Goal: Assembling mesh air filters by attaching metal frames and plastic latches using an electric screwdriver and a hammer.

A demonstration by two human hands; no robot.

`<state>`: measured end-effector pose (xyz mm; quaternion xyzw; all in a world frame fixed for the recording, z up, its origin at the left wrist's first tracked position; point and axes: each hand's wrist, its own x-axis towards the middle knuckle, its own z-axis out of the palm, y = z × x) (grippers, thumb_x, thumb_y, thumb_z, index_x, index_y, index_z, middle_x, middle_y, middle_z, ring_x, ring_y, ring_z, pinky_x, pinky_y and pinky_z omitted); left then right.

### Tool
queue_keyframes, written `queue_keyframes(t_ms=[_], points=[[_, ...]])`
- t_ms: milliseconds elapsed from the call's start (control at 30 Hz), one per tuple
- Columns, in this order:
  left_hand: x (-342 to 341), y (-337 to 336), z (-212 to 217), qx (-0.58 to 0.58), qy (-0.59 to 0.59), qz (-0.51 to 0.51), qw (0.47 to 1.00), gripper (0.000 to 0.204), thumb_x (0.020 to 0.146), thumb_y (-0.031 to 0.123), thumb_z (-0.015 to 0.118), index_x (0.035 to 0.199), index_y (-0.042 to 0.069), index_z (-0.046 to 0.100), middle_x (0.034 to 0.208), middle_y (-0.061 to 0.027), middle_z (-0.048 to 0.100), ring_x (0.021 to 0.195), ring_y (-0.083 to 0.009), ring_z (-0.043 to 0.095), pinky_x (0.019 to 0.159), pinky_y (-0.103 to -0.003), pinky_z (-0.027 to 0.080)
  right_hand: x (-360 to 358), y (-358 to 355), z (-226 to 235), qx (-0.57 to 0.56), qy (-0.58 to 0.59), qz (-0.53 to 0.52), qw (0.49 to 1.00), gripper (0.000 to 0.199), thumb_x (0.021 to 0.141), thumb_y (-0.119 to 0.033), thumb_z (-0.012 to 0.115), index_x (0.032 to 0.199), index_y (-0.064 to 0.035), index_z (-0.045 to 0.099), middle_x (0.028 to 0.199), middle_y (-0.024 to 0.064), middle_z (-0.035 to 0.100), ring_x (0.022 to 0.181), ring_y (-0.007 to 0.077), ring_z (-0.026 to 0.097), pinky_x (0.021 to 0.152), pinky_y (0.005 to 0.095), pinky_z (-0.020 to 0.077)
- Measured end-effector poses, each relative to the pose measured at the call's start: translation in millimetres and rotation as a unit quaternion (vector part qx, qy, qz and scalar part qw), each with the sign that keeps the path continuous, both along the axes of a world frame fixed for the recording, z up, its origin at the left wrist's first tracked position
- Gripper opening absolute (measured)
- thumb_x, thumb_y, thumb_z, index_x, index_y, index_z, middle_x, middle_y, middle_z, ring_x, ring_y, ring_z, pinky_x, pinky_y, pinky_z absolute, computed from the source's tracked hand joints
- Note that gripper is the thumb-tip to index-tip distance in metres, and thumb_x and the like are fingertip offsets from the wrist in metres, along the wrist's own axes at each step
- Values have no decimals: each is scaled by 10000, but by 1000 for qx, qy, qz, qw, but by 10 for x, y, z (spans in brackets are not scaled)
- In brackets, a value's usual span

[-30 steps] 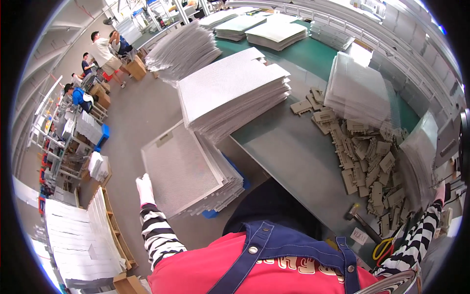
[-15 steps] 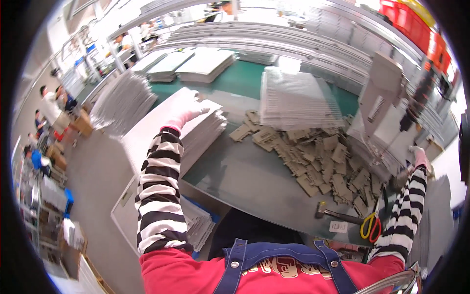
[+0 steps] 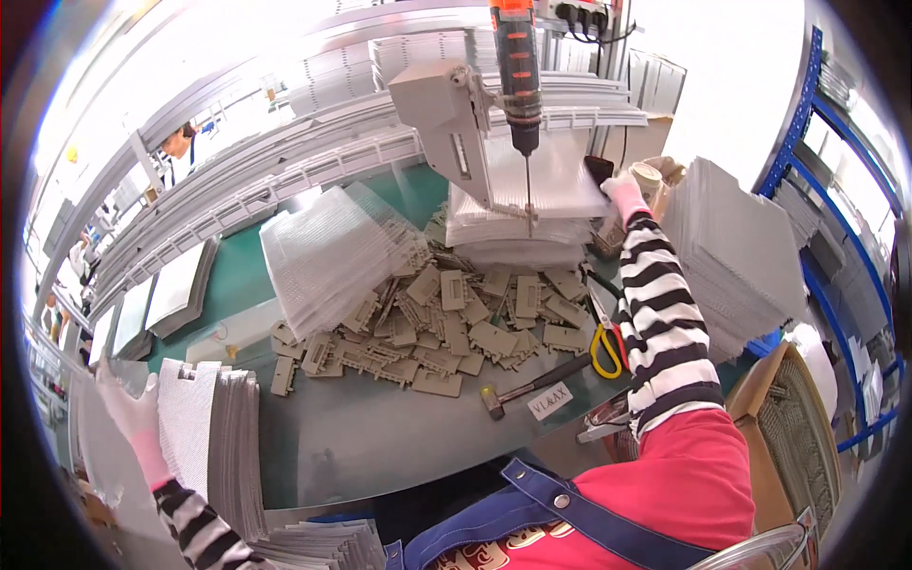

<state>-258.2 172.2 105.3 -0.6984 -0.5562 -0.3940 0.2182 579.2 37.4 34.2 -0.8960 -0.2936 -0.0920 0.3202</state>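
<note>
Perforated grey sheets (image 3: 204, 432) stand stacked at the left edge of the desk (image 3: 380, 446), and the left hand (image 3: 128, 408), gloved and spread open, presses flat against the outermost sheet. They look thin, light and springy, likely to bow if lifted by one corner; gripping along an edge would suit better. The right hand (image 3: 624, 195) reaches toward another stack (image 3: 532, 204) beneath the hanging screwdriver (image 3: 518, 66); whether it grips anything cannot be told.
</note>
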Motion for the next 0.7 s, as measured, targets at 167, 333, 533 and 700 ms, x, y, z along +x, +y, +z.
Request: queue_keyframes(t_ms=[167,333,533,700], points=[[697,-813,435,52,163,151,974,884,616,71,760,1389,103,331,1327,-170,400,1234,-355,382,1038,-411,317,-729,271,196,-103,1,37,994,606,801,-485,525,1283,-120,484,1230,193,547,1155,346,513,976,428,391],[1267,-1686,952,-5,177,69,982,859,636,55,737,1390,105,327,1345,-133,396,1242,-306,395,1039,-397,325,-969,384,248,-260,46,16,964,984,615,-550,740,1383,-100,320,1320,185,465,1214,345,466,1012,471,358],[1172,-1960,894,93,-77,-324,938,580,986,400,56,1254,-27,342,1247,-133,527,1136,-260,526,1064,-351,329,-620,218,257,10,61,110,992,485,723,-210,708,1149,-49,541,983,123,619,928,247,585,794,315,477],[1175,-1333,354,-136,-268,-330,895,605,892,470,307,1289,19,377,1269,-177,492,1188,-307,453,1021,-446,324,-175,-5,75,463,488,289,681,312,899,-139,527,1183,-12,557,1157,113,605,1039,188,569,900,279,445]])
